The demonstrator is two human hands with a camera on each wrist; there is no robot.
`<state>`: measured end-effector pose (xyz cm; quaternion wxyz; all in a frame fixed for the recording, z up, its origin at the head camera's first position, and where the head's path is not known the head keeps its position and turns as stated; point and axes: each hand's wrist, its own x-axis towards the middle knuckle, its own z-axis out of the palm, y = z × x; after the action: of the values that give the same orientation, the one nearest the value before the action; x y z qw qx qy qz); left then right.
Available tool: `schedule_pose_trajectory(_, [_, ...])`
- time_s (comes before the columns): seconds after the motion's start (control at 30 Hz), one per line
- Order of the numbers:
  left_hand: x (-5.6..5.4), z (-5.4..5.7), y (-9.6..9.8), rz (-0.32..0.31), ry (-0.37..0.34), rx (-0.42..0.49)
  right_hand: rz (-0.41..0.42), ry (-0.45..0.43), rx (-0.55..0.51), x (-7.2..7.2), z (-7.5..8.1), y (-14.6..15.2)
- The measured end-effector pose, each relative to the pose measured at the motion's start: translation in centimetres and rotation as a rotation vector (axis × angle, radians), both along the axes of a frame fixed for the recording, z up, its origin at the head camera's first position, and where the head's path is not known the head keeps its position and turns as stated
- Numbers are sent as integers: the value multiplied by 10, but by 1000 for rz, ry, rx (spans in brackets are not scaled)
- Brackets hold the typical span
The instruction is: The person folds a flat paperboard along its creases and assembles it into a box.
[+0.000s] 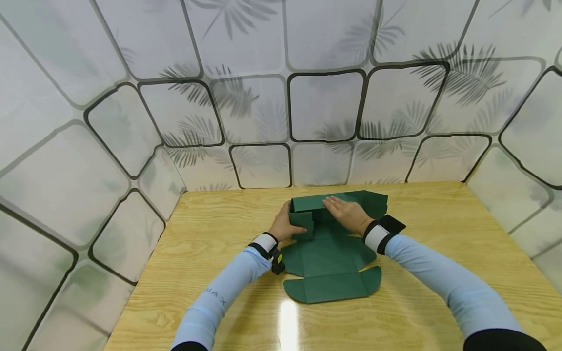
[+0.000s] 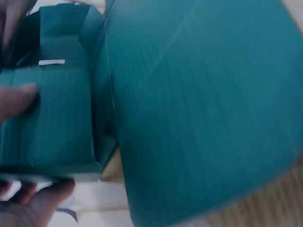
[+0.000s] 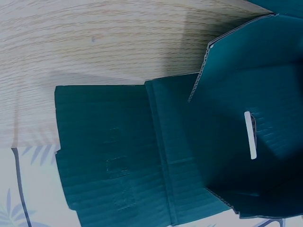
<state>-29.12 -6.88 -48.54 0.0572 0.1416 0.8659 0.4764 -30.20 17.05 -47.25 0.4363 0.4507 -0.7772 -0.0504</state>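
Observation:
A green cardboard box [image 1: 331,256], partly folded, lies on the table with its lid panel and rounded flaps spread flat toward me. At its far left corner my left hand [image 1: 283,223] grips the folded side wall. In the left wrist view its thumb lies on the green panel [image 2: 57,118], with the fingers underneath. My right hand [image 1: 348,214] rests with extended fingers on the folded far wall [image 1: 309,202]. On the right, a side panel [image 3: 113,151] still stretches outward in the right wrist view, beside a slot with a white edge [image 3: 251,135].
The wooden table [image 1: 439,229] extends around the box on all sides. Patterned curtain-like sheets [image 1: 325,107] hang behind the table and along both sides. A bright light reflection [image 1: 288,324] falls on the table near the front.

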Motion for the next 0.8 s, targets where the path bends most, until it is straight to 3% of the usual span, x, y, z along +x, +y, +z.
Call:
schedule_pose_trajectory(0.13, [6,8,10,78,-4,-24,0,1,-9,2,0,-1])
schedule_pose_trajectory(0.23, [9,6,17,137,22,-18,-3,-11,-4,4,0,-2])
schedule_pose_trajectory(0.5, [8,-2,25,292,174,-65,23,-10,-17,7,-2,-4])
schedule_pose_trajectory(0.6, [7,-3,25,308,194,-103,14,-18,-15,8,-2,-4])
schedule_pose_trajectory(0.8, [5,3,28,332,144,-132,-13,-32,-9,9,-2,-4])
